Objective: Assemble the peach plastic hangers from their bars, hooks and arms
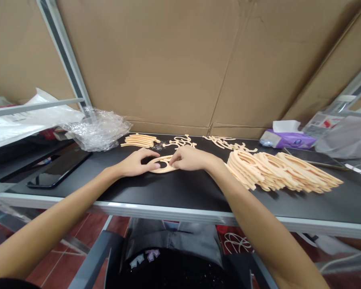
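A flat, pale tan oval frame piece [167,169] with cut-out openings lies on the black tabletop [156,192] in front of me. My left hand [136,162] holds its left end, thumb and fingers closed about the rim. Over the right part of the same piece is my right hand [190,157], its fingertips pinched together at an inner opening and covering that end. Whether a smaller part sits between those fingertips is hidden. Behind my right hand are thin, curly tan strips [180,141], and a row of long tan strips [140,140] lies behind my left hand.
Stacked tan frames [276,168] fan out at right. More curved strips [225,142] lie behind them. A purple tissue pack [291,139] and a dark tablet-like slab [314,157] are farther right. At left are crumpled clear plastic [99,128] and a black phone [58,166]. Cardboard [156,60] walls the back.
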`<action>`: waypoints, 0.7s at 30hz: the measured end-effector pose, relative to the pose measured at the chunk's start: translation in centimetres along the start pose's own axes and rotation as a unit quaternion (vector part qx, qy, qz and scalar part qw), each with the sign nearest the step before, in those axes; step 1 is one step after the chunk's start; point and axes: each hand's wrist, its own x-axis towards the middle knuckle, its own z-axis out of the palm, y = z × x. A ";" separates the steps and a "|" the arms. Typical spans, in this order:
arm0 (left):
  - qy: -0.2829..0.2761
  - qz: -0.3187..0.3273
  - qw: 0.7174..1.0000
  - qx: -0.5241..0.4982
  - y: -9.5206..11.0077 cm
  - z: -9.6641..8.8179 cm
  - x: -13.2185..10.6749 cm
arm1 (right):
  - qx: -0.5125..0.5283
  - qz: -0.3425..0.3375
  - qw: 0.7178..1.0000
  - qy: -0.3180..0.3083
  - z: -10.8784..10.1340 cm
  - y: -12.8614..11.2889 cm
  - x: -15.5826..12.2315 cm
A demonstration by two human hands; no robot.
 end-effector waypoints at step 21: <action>0.016 -0.006 1.000 0.005 0.7 0.1 -0.3 | 0.021 -0.008 1.000 0.009 -0.2 0.3 0.1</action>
